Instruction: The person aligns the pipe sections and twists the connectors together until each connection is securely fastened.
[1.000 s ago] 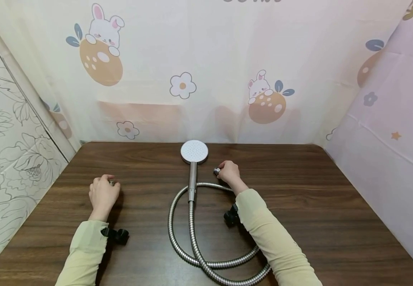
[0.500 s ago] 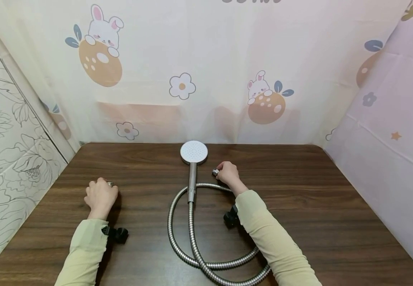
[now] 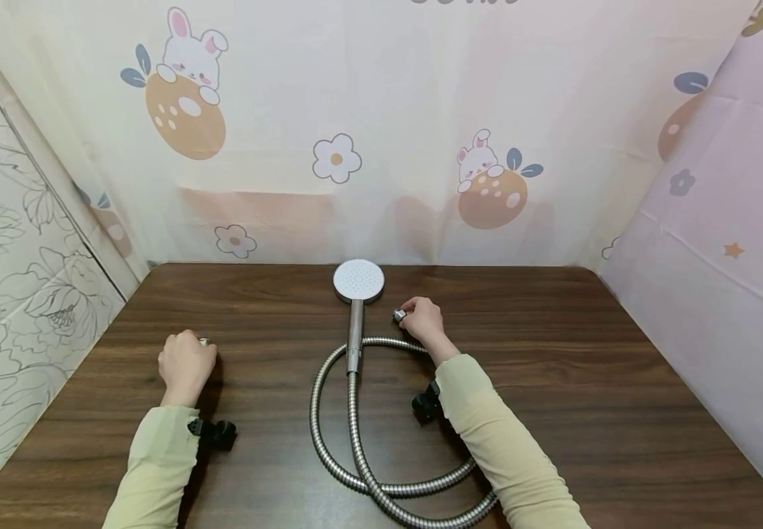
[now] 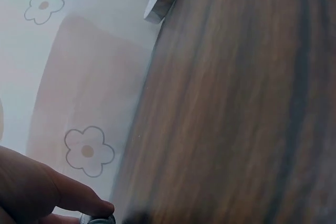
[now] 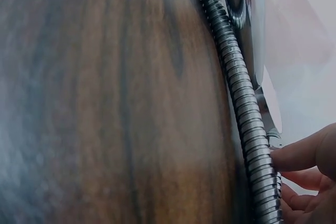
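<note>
On the tabletop lies a shower head (image 3: 358, 280) with a white face and chrome handle, face up. Its metal hose (image 3: 315, 411) coils below, partly hidden by the right forearm. My right hand (image 3: 424, 319) pinches a small chrome fitting (image 3: 399, 316) just right of the handle; whether it joins the hose is hidden. In the right wrist view, the right fingers (image 5: 302, 153) are beside the hose. Far to the left, my left hand (image 3: 186, 360) holds a small metal piece (image 3: 205, 341), mostly covered by the fingers. The left wrist view shows a fingertip on this metal piece (image 4: 98, 220).
The dark wooden table (image 3: 586, 382) reaches back to a printed curtain (image 3: 394, 110). A flower-patterned panel (image 3: 24, 257) stands along the left side. Each wrist carries a black camera mount; the left mount (image 3: 214, 434) sits close above the tabletop.
My left hand has shifted slightly left and toward me with the small metal piece. The right hand keeps its place, and the shower head and hose stay where they were.
</note>
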`<state>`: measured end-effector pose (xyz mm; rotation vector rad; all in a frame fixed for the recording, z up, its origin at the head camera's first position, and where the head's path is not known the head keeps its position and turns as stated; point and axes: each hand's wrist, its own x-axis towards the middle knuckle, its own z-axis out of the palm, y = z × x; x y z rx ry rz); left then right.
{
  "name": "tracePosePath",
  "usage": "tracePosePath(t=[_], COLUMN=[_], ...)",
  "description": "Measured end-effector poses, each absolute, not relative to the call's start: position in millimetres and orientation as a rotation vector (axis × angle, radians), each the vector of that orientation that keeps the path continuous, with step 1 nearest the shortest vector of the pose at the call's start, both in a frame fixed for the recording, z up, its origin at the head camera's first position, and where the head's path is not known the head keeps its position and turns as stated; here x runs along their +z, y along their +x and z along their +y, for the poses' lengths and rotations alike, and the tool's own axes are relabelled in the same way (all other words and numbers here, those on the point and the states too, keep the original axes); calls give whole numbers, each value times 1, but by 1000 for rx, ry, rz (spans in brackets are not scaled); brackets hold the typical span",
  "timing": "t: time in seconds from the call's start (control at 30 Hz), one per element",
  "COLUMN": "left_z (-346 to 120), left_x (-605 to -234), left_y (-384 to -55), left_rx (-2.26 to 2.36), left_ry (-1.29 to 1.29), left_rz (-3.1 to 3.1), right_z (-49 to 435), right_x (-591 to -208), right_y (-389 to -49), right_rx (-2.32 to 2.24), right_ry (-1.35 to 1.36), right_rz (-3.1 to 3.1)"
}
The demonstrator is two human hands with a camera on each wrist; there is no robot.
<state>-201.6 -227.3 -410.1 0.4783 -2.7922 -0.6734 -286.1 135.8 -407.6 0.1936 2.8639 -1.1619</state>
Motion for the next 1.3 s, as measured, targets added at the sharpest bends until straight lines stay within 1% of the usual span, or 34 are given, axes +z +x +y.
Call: tracePosePath(t=[0.3,0.53,0.73,0.87,1.0,1.17,1.3], left_z=[-228,-219,-212,-209,-203,-194,-186], left_x=[-409,-409,-404,-405,-404,-400,-396], left_y=[-201,-204,-209,-212,-215,-218,-223], left_rx=[-757,-879,-1047,-1298,-1544,-1658,-1734], left_ry=[468,450,453,452,435,405,390], left_rz=[-2781,-2770,-2760,-2717,-2658,-2623,-2604], right_z=[136,134,135,135,135,136,136], right_x=[-409,-407,-403,-403,-403,-403,-402], right_y=[-284,-278,-275,-274,-274,-274,-275], right_rx=[-1242,-1316,-1392,-1402,-1412,-1417,-1429], right_ry=[182,186,222,244,194,85,57], right_rz=[2829,2789,2767,2771,2786,2798,2783])
